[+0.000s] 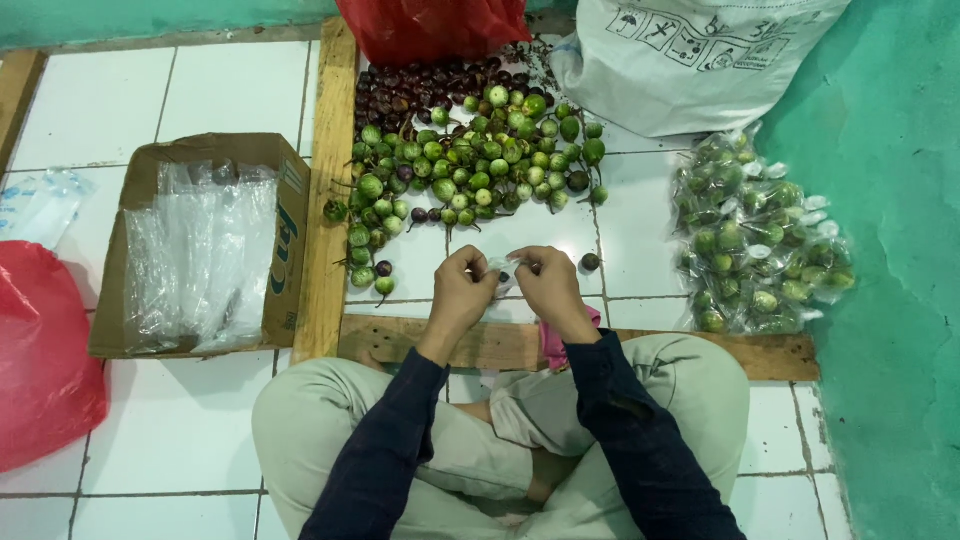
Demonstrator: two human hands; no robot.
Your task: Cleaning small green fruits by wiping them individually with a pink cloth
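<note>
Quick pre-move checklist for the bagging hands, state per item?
1. Both hands on the small clear bag: ok, left hand and right hand pinch it between them.
2. Bag mouth open: cannot tell, too small.
3. Loose pile of green and purple round fruits in front of the hands: ok.
4. Spare clear bags in cardboard box: ok, at the left.
5. Filled packets stacked apart at the right: ok.
6. Stray dark fruit beside right hand: not ok, off the pile.
</note>
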